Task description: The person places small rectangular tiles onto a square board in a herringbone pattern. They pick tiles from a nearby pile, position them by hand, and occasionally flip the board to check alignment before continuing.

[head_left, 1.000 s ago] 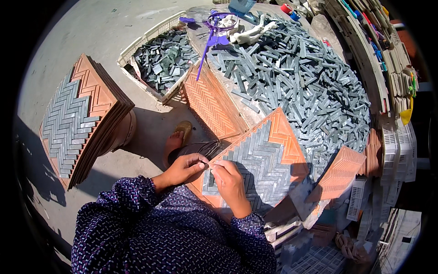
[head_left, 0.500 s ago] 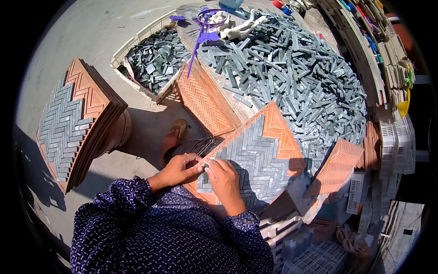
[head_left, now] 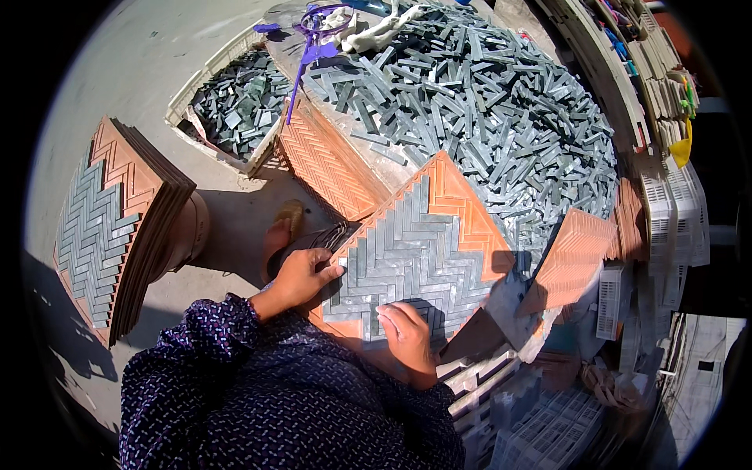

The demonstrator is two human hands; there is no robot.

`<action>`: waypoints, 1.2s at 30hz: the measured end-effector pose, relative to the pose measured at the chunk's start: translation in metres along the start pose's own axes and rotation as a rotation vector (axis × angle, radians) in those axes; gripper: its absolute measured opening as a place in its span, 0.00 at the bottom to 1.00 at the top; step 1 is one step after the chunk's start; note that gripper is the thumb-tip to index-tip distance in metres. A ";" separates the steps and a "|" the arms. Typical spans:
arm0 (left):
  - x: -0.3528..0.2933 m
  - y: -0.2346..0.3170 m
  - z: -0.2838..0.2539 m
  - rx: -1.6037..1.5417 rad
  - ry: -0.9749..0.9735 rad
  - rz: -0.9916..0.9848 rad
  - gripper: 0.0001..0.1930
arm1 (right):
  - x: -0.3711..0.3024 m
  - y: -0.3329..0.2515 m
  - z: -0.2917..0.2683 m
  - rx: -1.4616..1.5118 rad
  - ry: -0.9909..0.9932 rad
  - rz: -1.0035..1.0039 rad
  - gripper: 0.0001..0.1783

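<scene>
An orange grooved tray (head_left: pixel 464 205), tilted like a diamond, lies before me. Grey-green stone strips (head_left: pixel 392 254) fill most of it in a herringbone pattern, with bare orange grooves at the far right corner and near edge. My left hand (head_left: pixel 296 280) is closed at the tray's left edge, its thumb on the border beside the end strips and its other fingers curled against the rim. Over the near part of the tray, my right hand (head_left: pixel 409 337) has its fingers curled in toward the thumb. Whatever may be between those fingertips is hidden.
Loose stone strips (head_left: pixel 501 117) make a big heap beyond the tray. A cream crate (head_left: pixel 178 110) of stone pieces stands far left. Stacked trays (head_left: pixel 149 168) sit on a round stand at left. A purple-handled tool (head_left: pixel 294 94), white gloves (head_left: pixel 384 31) and orange trays (head_left: pixel 568 254) lie around.
My right hand has parted from my left and moved right and nearer me over the strips. The dark strip between the hands is no longer visible there. My left hand stays at the edge.
</scene>
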State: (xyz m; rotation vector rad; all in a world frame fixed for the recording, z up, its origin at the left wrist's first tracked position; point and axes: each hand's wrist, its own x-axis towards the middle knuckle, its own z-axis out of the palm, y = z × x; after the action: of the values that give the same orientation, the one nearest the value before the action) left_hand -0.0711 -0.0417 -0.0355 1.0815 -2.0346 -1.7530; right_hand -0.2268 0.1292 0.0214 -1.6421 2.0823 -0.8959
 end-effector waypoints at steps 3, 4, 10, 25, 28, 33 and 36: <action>-0.003 0.001 0.001 0.052 0.017 -0.006 0.18 | 0.010 -0.005 0.003 -0.076 -0.039 -0.024 0.09; -0.003 0.004 0.000 0.063 0.008 -0.015 0.17 | 0.011 -0.005 0.004 -0.088 -0.049 -0.027 0.09; -0.003 0.005 -0.001 -0.006 0.008 -0.013 0.17 | 0.020 -0.013 -0.003 -0.107 -0.133 -0.005 0.12; -0.003 0.003 -0.001 -0.050 -0.020 -0.039 0.15 | -0.045 -0.019 -0.014 -0.018 0.110 -0.003 0.10; -0.003 0.002 -0.001 -0.052 -0.020 -0.042 0.16 | -0.070 -0.018 -0.005 -0.049 0.150 0.018 0.10; -0.003 0.004 -0.003 -0.065 -0.024 -0.046 0.16 | -0.083 -0.008 0.003 -0.037 0.194 -0.065 0.11; -0.003 0.004 -0.002 -0.069 -0.011 -0.027 0.15 | -0.079 -0.011 0.001 -0.016 0.162 -0.062 0.11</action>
State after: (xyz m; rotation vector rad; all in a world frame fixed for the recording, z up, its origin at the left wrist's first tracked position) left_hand -0.0696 -0.0414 -0.0308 1.0857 -1.9588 -1.8315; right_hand -0.1965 0.2032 0.0186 -1.7022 2.1590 -1.0673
